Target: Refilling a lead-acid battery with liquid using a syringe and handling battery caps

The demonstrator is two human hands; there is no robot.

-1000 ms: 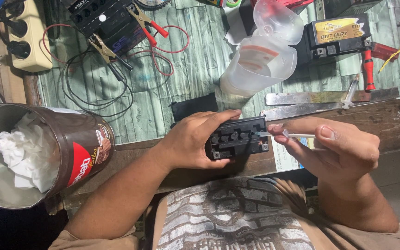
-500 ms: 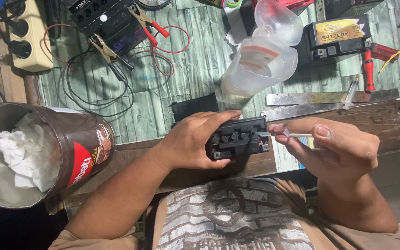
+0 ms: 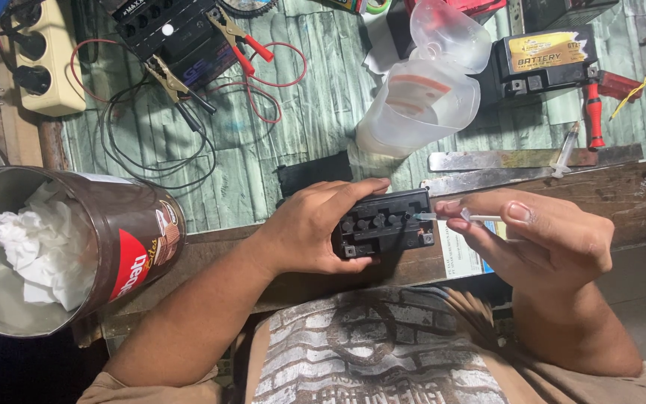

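My left hand (image 3: 315, 224) grips a small black battery (image 3: 383, 223) at the table's front edge, its top with a row of open filler holes facing me. My right hand (image 3: 540, 236) holds a thin clear syringe (image 3: 454, 217) between thumb and fingers. The syringe tip points left and sits at the rightmost filler hole of the battery. Both forearms reach in from the bottom, above my grey printed shirt.
A large brown tin (image 3: 76, 254) stuffed with white paper lies at the left. Clear plastic jugs (image 3: 424, 101), a second black battery (image 3: 551, 60), a red-handled screwdriver (image 3: 594, 112), a spare syringe (image 3: 566, 150), a charger with clip leads (image 3: 177, 41) and a power strip (image 3: 42, 56) lie behind.
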